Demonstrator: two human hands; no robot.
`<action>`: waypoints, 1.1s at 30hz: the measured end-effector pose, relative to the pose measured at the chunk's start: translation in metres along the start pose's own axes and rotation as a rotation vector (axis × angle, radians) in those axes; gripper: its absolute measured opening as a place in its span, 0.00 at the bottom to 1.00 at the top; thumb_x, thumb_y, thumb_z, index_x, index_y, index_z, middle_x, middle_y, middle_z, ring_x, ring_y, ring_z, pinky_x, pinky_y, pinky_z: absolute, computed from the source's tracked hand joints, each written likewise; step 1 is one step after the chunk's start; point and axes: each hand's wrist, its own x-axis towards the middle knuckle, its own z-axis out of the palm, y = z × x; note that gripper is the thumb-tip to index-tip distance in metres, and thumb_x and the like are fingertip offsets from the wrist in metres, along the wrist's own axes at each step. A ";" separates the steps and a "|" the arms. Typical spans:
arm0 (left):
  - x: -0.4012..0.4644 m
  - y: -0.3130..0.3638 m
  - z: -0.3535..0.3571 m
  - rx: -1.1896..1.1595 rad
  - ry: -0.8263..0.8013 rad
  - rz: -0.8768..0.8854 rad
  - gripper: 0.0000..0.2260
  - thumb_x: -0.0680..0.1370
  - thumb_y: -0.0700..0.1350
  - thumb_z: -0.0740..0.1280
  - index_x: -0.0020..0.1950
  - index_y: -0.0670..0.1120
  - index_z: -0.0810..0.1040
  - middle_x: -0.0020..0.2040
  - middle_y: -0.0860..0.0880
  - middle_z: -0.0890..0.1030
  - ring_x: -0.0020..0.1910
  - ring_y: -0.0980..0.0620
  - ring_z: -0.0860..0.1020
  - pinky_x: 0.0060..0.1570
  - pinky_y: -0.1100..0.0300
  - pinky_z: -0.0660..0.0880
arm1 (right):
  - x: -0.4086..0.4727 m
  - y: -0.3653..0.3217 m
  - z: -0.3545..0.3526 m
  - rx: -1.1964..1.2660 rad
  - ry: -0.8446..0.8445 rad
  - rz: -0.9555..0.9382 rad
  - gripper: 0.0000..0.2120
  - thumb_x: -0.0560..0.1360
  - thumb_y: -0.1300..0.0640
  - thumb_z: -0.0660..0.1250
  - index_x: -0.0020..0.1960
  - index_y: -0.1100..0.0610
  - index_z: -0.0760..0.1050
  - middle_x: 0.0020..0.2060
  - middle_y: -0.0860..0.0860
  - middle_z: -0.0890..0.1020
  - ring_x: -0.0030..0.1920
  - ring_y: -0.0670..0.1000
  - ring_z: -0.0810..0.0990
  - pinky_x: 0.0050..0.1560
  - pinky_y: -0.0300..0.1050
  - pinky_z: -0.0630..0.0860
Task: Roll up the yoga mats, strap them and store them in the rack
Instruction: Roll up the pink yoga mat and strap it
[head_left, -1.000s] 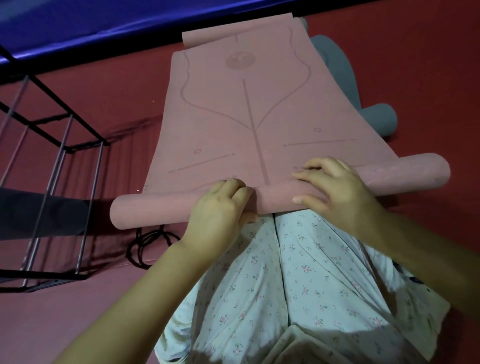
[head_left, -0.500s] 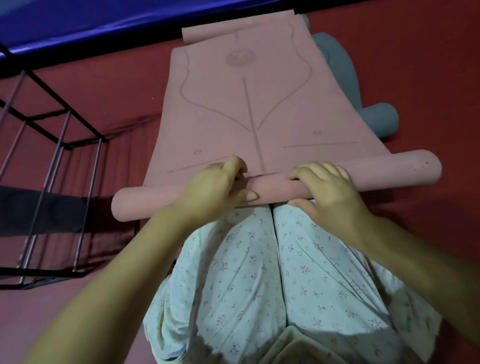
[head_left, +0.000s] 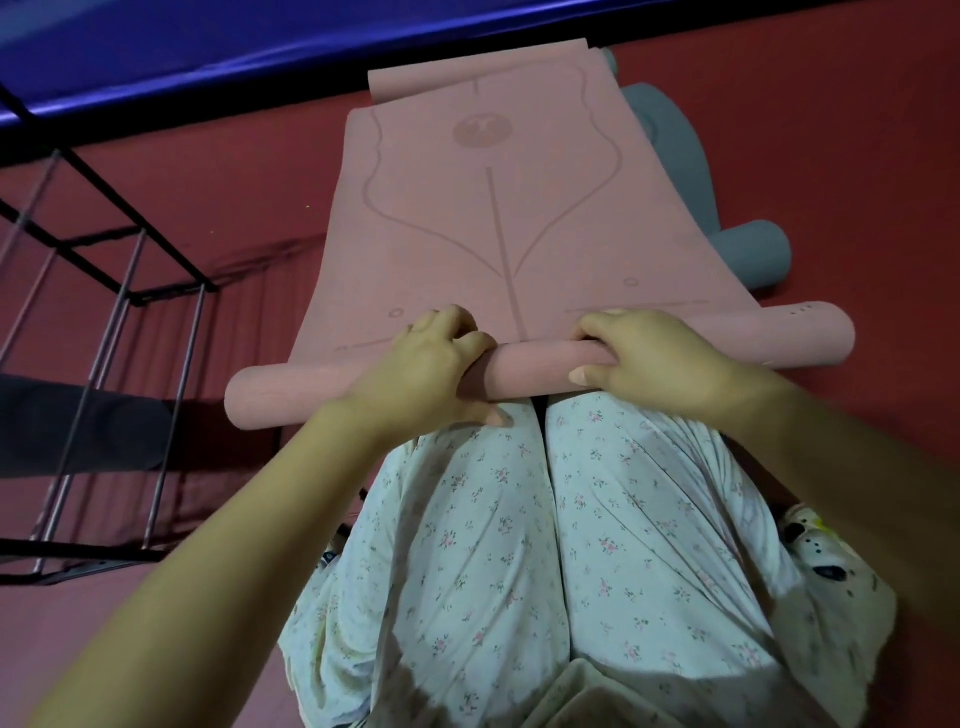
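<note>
**Rolling the pink mat away from the knees**

I see the left hand (head_left: 436, 364) and right hand (head_left: 654, 358) curled over the pink roll (head_left: 530, 366); its long axis runs left to right; flat mat (head_left: 493, 218) extends ahead; rack (head_left: 130, 291) stands left.

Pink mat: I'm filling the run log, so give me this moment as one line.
step: rolling | pink mat: partly rolled | left hand: grips roll | right hand: grips roll | strap: not on | rack: left side

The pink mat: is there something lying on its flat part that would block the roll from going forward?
Nothing visible does. Both hands, left and right, grip the pink mat; its flat part ahead is bare. The grey mat lies beside it.
</note>
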 end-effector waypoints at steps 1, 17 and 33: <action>0.002 0.002 0.002 0.019 0.010 0.000 0.36 0.66 0.65 0.70 0.68 0.47 0.71 0.60 0.47 0.70 0.59 0.47 0.68 0.60 0.55 0.66 | 0.003 0.001 -0.002 0.017 -0.020 0.008 0.16 0.73 0.49 0.69 0.59 0.54 0.74 0.53 0.50 0.79 0.53 0.51 0.76 0.52 0.44 0.69; -0.003 0.007 -0.007 0.039 0.177 0.058 0.27 0.66 0.60 0.74 0.55 0.42 0.77 0.45 0.46 0.81 0.42 0.44 0.78 0.38 0.55 0.72 | -0.020 -0.011 0.007 -0.267 0.103 -0.077 0.21 0.73 0.43 0.67 0.58 0.56 0.70 0.53 0.52 0.76 0.56 0.56 0.71 0.59 0.48 0.62; -0.108 0.055 -0.013 -0.020 0.063 0.295 0.23 0.72 0.62 0.64 0.58 0.48 0.73 0.42 0.51 0.81 0.38 0.49 0.80 0.32 0.61 0.74 | -0.127 -0.048 0.015 -0.223 0.055 -0.172 0.18 0.64 0.40 0.65 0.42 0.54 0.75 0.34 0.48 0.77 0.36 0.55 0.76 0.42 0.46 0.63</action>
